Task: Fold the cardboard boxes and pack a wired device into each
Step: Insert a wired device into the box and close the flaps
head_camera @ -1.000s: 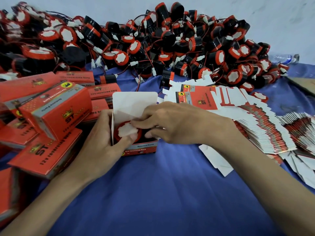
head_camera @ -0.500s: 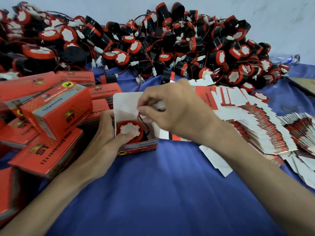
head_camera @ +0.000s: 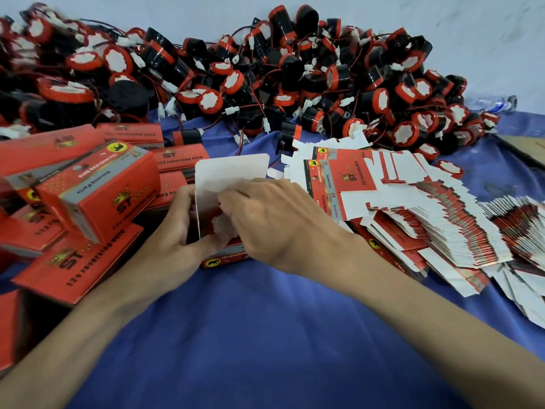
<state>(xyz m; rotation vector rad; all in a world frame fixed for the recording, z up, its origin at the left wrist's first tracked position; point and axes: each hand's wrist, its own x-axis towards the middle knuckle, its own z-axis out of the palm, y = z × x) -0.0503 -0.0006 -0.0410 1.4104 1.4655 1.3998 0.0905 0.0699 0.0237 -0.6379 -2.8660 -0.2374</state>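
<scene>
Box [head_camera: 224, 256] sits mid-cloth w/ its mouth up toward the camera and the white flap [head_camera: 233, 169] standing upright at the back, not yet tucked. The device [head_camera: 225, 224] is inside; only part of its red rim and white face shows. L hand [head_camera: 171, 234] grips the box's left wall, fingers behind it, thumb [head_camera: 215, 240] curled in at the front lip. R hand [head_camera: 277, 222] lies over the mouth, fingers bent down onto the device; can't tell if they pinch the wire or just push. Change: half a sec ago R hand was lifted up by the flap w/ the device face fully bare and the wire looping out; now it's down over the mouth and no wire shows outside. Likely means the lead's being stuffed in, so this box is prob. near closing, w/ flap fold next. R hand is right in the flap's path, so it'd need to clear first. Room: packed boxes [head_camera: 97, 190] crowd close on the left, just beyond L hand; the fanned stack of flat blanks [head_camera: 413, 219] lies just right, its edge by R wrist. Heap of loose devices [head_camera: 265, 69] is behind, apart from the flap. Bare blue cloth [head_camera: 265, 335] in front, between the forearms, is the open side for pulling the box back or turning it.
</scene>
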